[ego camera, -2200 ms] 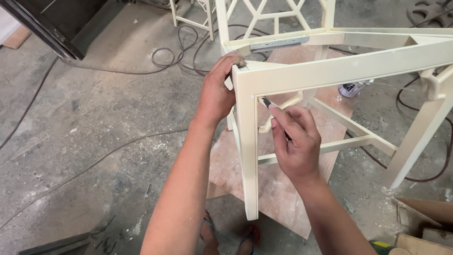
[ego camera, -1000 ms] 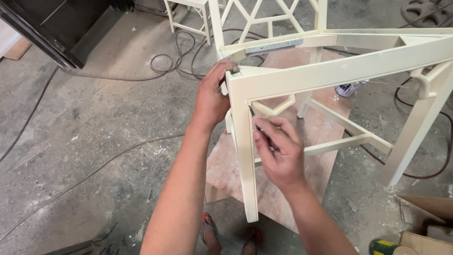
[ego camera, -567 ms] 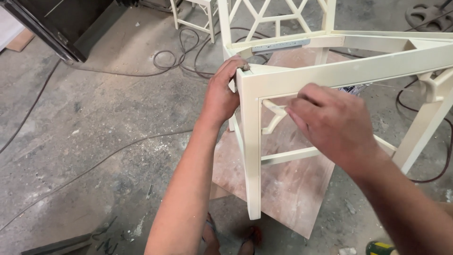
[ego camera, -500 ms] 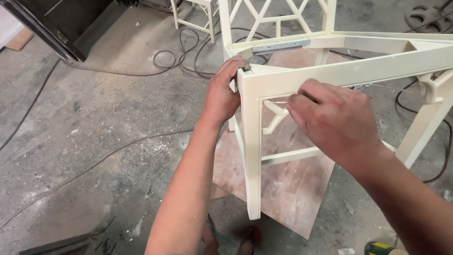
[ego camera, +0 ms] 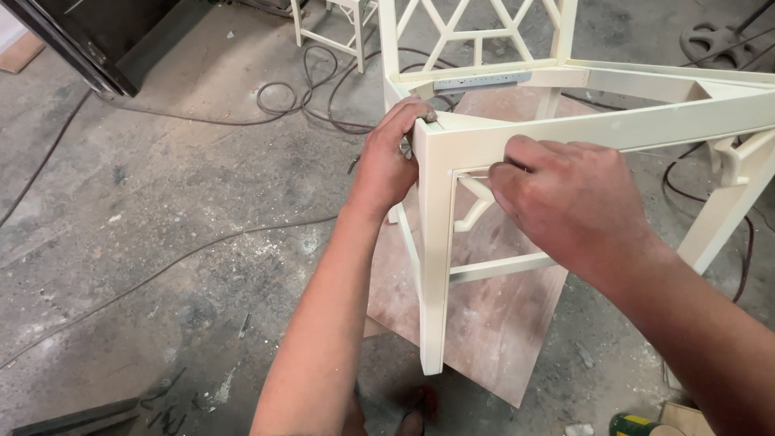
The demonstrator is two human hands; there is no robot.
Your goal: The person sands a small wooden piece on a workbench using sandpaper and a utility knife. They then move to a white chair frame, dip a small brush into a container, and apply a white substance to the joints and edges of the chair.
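**A:** What am I looking at here?

**B:** From my feed, the left hand (ego camera: 387, 165) has its fingers curled over the top corner of the cream chair frame (ego camera: 440, 242), probably to steady it. The right hand (ego camera: 569, 202) has its fingertips bunched together against the front rail (ego camera: 646, 129), just beside that leg; I can't tell if they pinch anything.

**A:** Where's the chair?

**B:** It's standing on a brown board (ego camera: 492, 323) on the dusty floor (ego camera: 145, 242), with cables (ego camera: 291, 93) behind it. No containers that I can make out.
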